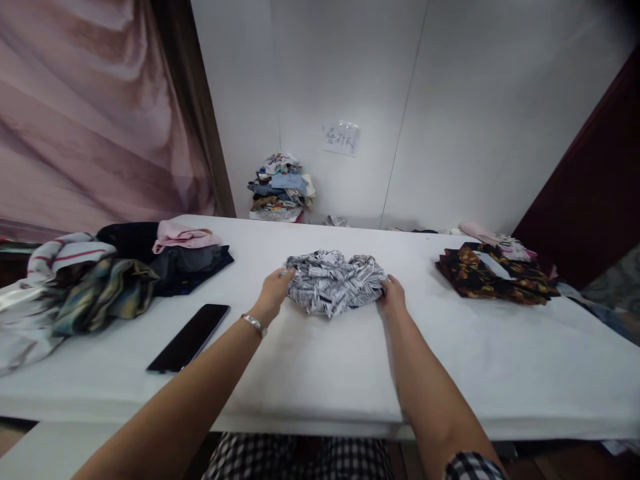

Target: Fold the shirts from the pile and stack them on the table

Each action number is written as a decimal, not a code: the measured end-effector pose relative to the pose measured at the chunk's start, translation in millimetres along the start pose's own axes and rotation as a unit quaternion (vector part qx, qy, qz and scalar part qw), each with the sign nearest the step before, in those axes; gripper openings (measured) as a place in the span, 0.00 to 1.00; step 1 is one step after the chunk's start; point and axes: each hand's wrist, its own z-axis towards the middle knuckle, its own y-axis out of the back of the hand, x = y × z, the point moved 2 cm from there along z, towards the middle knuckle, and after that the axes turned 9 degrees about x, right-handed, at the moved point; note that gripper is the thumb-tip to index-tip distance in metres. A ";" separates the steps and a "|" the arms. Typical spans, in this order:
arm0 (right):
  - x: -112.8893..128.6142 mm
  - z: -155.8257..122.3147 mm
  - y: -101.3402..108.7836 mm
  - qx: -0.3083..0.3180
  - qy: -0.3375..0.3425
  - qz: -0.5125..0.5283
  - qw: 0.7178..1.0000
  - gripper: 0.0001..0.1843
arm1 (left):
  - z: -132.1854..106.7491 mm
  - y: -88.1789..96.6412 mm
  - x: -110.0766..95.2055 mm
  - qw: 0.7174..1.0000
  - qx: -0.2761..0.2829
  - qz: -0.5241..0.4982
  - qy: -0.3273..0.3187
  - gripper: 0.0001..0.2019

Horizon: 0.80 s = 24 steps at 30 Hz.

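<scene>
A black-and-white patterned shirt [333, 283] lies bunched into a compact bundle on the white-covered table [320, 373], with what looks like its collar toward the far side. My left hand [276, 293], a silver bracelet at its wrist, grips the bundle's left edge between thumb and fingers. At the opposite edge, my right hand [393, 295] is closed on the fabric, its fingertips partly hidden by the cloth. The shirt's underside cannot be seen.
A dark phone [190, 338] lies left of my forearm. Crumpled garments [107, 287] cover the table's left side. Dark floral folded clothes [495, 273] sit at the right. Behind the table rises a clothes pile [283, 187], near a wall with a paper sign [341, 138].
</scene>
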 end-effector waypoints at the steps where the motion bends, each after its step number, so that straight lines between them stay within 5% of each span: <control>1: 0.1 2.5 3.7 -0.013 0.005 -0.013 1.000 0.41 | -2.1 7.3 0.2 1.000 -0.015 -0.027 0.002 0.15; 5: 7.2 -2.3 2.9 -0.040 0.078 -0.062 0.994 0.36 | -22.7 16.9 14.0 0.994 -0.023 -0.096 0.043 0.15; 7: 12.5 -13.7 -8.5 -0.003 0.142 -0.097 0.985 0.32 | -35.3 13.3 23.7 0.991 0.003 -0.117 0.070 0.17; 11: 11.0 -45.5 -43.7 0.216 0.147 -0.165 0.951 0.30 | -53.3 4.8 36.6 0.992 0.025 -0.098 0.076 0.19; 14: 4.0 -66.6 -63.1 0.369 0.106 -0.242 0.891 0.36 | -63.2 -6.9 40.5 0.996 0.077 -0.030 0.018 0.16; 17: -1.0 -76.1 -70.1 0.414 0.100 -0.320 0.846 0.37 | -76.0 -25.8 45.6 0.985 0.169 0.035 -0.021 0.16; 21: -8.2 -72.4 -70.0 0.382 0.103 -0.307 0.866 0.23 | -89.5 -48.2 53.6 0.947 0.291 0.138 -0.011 0.17; 24: -11.3 -58.7 -63.2 0.314 0.081 -0.204 0.924 0.14 | -89.5 -51.3 55.5 0.954 0.274 0.119 -0.001 0.21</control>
